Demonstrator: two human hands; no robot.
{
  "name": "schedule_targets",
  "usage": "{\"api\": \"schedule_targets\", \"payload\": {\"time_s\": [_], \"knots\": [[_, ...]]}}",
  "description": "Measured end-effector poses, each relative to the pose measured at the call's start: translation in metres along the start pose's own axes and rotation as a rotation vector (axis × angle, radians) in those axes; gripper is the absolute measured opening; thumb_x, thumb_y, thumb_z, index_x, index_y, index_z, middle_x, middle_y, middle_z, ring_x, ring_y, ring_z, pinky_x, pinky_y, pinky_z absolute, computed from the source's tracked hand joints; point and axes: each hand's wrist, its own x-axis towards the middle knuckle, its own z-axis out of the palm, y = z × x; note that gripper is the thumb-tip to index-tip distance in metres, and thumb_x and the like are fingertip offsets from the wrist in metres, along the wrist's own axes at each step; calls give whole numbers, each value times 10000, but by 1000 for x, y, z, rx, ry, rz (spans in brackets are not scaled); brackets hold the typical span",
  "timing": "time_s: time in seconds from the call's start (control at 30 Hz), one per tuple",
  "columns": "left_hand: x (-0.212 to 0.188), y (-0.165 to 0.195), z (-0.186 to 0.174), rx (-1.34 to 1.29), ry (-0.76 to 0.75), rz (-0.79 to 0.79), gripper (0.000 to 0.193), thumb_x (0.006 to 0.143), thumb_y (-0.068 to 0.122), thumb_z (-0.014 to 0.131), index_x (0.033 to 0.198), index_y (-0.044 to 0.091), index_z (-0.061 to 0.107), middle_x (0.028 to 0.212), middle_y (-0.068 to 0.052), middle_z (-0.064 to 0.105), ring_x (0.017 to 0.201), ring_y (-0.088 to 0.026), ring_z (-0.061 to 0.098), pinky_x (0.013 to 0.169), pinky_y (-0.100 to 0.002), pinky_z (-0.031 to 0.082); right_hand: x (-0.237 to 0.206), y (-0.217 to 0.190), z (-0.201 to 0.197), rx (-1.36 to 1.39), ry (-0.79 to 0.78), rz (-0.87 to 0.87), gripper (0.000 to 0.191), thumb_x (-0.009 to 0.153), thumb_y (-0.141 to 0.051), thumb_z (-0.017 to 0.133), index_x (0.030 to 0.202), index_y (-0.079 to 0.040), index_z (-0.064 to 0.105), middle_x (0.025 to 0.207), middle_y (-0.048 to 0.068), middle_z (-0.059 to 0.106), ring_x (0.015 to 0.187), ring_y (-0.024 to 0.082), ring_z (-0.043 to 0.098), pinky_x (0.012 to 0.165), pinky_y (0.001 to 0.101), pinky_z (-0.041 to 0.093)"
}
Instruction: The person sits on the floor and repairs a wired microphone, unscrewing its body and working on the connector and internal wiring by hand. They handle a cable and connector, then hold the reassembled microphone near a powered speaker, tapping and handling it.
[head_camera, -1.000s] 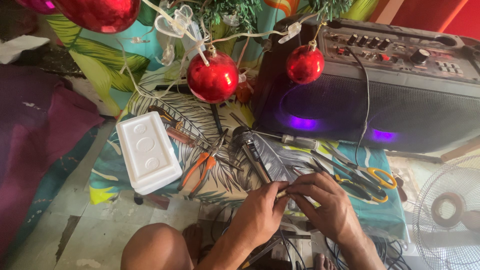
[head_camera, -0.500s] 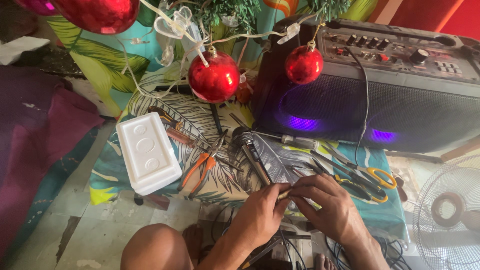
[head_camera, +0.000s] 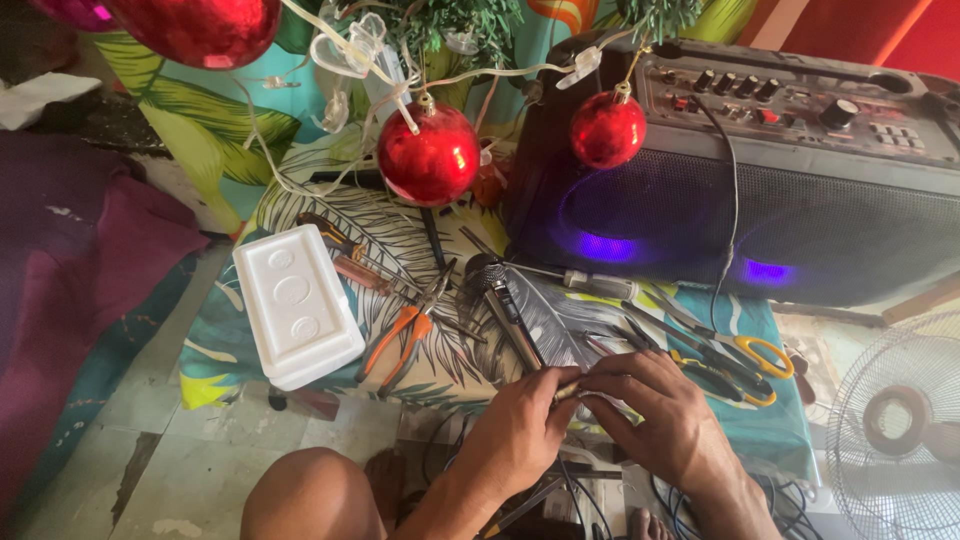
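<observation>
barely: left hand (head_camera: 520, 432), right hand (head_camera: 662, 420) at cloth edge (head_camera: 300, 385)

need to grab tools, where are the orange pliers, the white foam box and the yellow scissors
orange pliers (head_camera: 405, 335), head view, on the orange grips
white foam box (head_camera: 296, 302), head view, middle of its lid
yellow scissors (head_camera: 762, 356), head view, on the yellow finger loop

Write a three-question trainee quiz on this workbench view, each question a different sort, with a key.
1. True or false: the pliers lie between the foam box and the microphone.
2. Which is nearest the right hand? A scissors B fan C speaker
3. Fill in: the left hand and right hand pinch a thin ____ thing between them.

Key: 1 true; 2 A; 3 pale.
</observation>
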Motion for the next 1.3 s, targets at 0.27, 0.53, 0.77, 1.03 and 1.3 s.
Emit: {"api": "schedule_targets", "payload": {"time_s": [0.27,0.53,0.77,1.03,1.3], "knots": [[-1,0,0,5,18,21,270,974,132,639,1190,-30,628,1081,-232,730,991,-392,720,835,-445,568,-1,0,0,-18,-25,-12,264,734,-123,828,994,-114,785,1031,45,726,946,242,704,801,378,570],[-1,-1,-1,14,35,43,264,977,132,639,1188,-27,633,1074,-237,727,989,-410,706,823,-456,560,4,-2,0,-31,-15,-44,211,751,-112,819,953,-95,762,1020,46,728,929,241,705,804,378,570],[-1,-3,1,4,28,47,261,982,133,635,1184,-32,626,1083,-238,721,990,-411,705,822,-456,559,6,-5,1,-55,12,-50,226,727,-87,823,941,-74,751,1011,56,732,908,248,709,790,372,574],[-2,-12,3,31,42,69,265,979,135,637,1189,-27,623,1100,-234,719,1009,-420,690,839,-473,547,7,-7,1,-87,21,-107,273,700,-114,844,950,-74,745,1016,72,724,904,265,704,784,374,573],[-4,-17,4,60,29,51,263,967,133,634,1191,-6,638,1089,-222,722,1012,-411,693,841,-479,539,7,-9,2,-94,-17,-45,269,684,-137,850,932,-95,755,1026,66,729,918,268,703,800,393,562]]}}
